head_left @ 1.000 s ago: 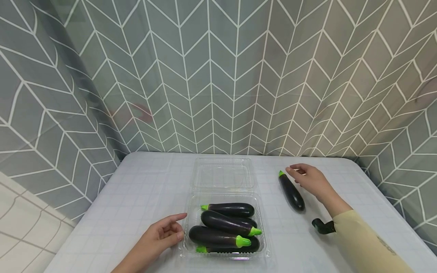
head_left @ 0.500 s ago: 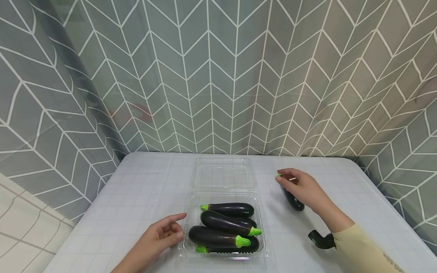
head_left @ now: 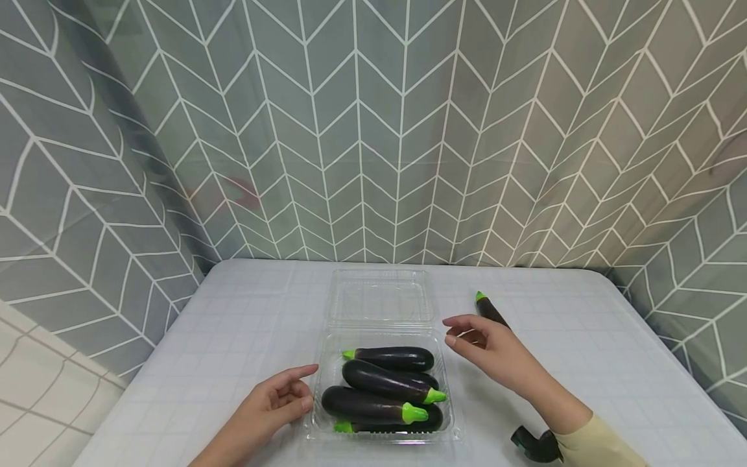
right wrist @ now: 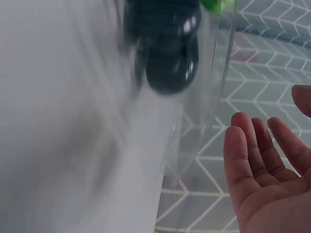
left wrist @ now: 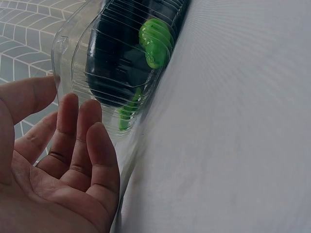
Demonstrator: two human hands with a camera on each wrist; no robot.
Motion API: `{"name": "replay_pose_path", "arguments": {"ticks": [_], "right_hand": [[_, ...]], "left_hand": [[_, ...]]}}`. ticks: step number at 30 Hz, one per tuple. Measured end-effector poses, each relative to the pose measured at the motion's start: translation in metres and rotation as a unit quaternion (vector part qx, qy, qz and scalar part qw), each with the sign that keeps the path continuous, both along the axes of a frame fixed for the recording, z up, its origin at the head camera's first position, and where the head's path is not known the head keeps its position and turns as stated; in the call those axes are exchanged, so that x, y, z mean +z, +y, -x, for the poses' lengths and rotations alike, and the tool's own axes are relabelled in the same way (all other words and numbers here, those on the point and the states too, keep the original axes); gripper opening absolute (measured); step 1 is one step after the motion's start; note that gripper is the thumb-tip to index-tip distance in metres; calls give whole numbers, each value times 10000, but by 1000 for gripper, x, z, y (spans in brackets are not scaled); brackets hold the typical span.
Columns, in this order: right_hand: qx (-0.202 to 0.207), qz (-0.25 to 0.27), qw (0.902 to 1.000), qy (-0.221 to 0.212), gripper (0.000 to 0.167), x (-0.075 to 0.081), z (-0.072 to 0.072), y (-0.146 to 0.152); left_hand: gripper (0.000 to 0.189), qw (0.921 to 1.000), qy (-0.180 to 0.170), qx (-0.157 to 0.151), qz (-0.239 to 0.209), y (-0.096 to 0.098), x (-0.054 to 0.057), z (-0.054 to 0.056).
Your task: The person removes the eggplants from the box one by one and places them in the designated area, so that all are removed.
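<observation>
A clear plastic clamshell box (head_left: 323, 389) stands with its lid (head_left: 382, 295) folded back on the table. Several dark purple eggplants with bright green stem ends lie in it, among them one (head_left: 388, 381) across the top of the pile. At the box's left wall is my left hand (head_left: 274, 405), its fingertips right at the rim and its fingers relaxed. My right hand (head_left: 496, 357), holding nothing, hovers just off the box's upper right side with loosely bent fingers. A single eggplant (head_left: 491, 310) lies on the table behind the right hand, its lower part hidden by it.
The table (head_left: 262, 311) has a white cloth. Behind it hangs a grey curtain (head_left: 379, 162) with white chevron lines, which also runs along both sides. A black wrist device (head_left: 535, 446) sits at the right sleeve.
The right hand has come down and left, from above the loose eggplant towards the box, without taking it. The left hand and the eggplants have stayed in place.
</observation>
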State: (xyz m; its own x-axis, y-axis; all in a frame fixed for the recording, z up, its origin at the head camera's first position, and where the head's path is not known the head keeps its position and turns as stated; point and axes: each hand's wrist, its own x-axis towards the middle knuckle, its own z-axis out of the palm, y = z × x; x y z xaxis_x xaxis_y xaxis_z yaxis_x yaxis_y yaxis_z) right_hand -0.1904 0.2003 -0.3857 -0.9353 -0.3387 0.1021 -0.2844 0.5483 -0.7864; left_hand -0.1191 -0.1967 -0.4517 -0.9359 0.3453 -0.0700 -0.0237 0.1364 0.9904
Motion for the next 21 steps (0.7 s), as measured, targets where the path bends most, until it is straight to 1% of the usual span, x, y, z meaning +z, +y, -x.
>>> {"name": "replay_pose_path", "arguments": {"ticks": [5,10,13,18,21], "right_hand": [[343,225,9992,-8,36,-6,-11,-9],[662,561,9960,-226,36,-10,-18,-17],[812,653,9942,-263,35,-12,-20,-20],[955,562,9938,-86,32,-17,-23,-24],[1037,404,9937,157,29,-21,-24,-27]], "left_hand": [[57,10000,-36,22,12,0,0,-1],[57,10000,-38,29,31,0,0,-1],[58,10000,-60,22,9,0,0,-1],[57,10000,-36,10,1,0,0,-1],[58,10000,-63,0,0,0,0,-1]]}}
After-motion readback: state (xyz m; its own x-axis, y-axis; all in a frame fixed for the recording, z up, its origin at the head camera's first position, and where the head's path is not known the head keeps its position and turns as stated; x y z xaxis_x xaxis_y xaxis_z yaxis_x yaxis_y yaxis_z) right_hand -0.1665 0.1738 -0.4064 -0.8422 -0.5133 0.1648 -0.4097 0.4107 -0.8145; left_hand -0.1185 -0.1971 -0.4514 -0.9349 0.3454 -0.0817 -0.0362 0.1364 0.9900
